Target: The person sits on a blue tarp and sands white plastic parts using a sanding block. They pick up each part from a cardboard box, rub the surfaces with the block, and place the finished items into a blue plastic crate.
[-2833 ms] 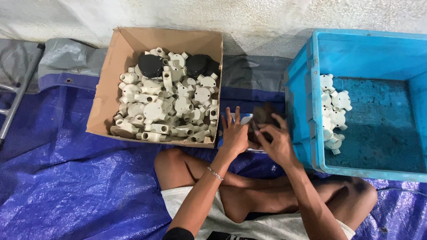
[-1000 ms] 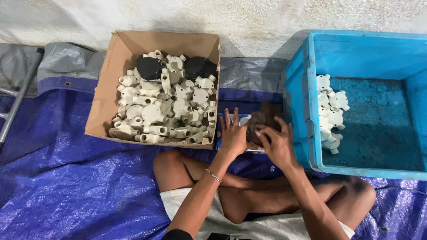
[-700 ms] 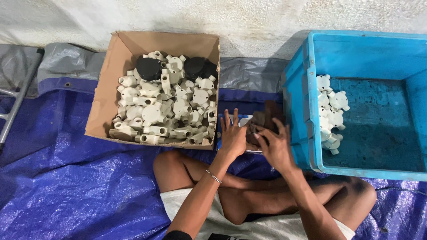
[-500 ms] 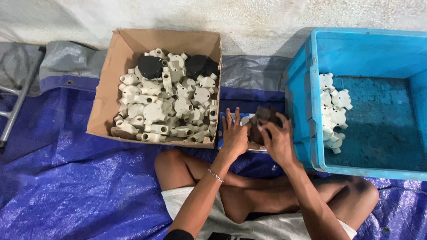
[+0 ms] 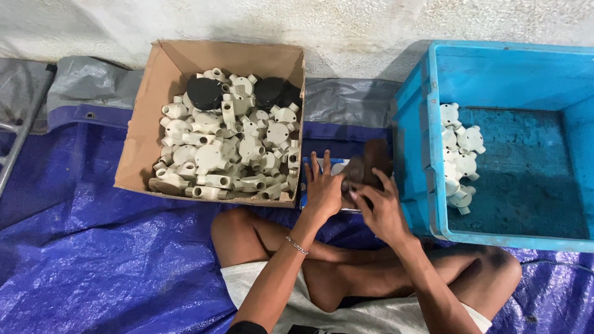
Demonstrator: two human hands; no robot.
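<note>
A dark brown object [image 5: 366,166], rounded and blurred so that we cannot tell its kind, sits between the cardboard box and the blue crate, just in front of the person's crossed legs [image 5: 371,278]. We see it from above, through a camera worn on the person's head. The right hand [image 5: 378,207] covers the near side of the dark object, fingers curled onto it; whether they grip it firmly we cannot tell. The left hand [image 5: 322,188] lies just beside it on the left, flat, with fingers spread and pointing away from the body, resting on a small blue and white tray [image 5: 337,168] that is mostly hidden under both hands. A thin bracelet [image 5: 297,245] circles the left wrist.

To the left stands an open cardboard box [image 5: 143,130] heaped with cream plastic pipe junction fittings [image 5: 229,154], round bodies with short tube stubs. Two black round pieces [image 5: 204,93] lie at the far side of that heap. To the right stands a blue plastic crate [image 5: 513,142], touching or nearly touching the dark object, with a small pile of the same cream fittings [image 5: 459,154] against its left wall.

Everything rests on a crinkled blue tarpaulin [image 5: 93,266]. A pale rough wall [image 5: 309,25] runs along the top, and a grey metal bar [image 5: 25,130] slants at the far left.
</note>
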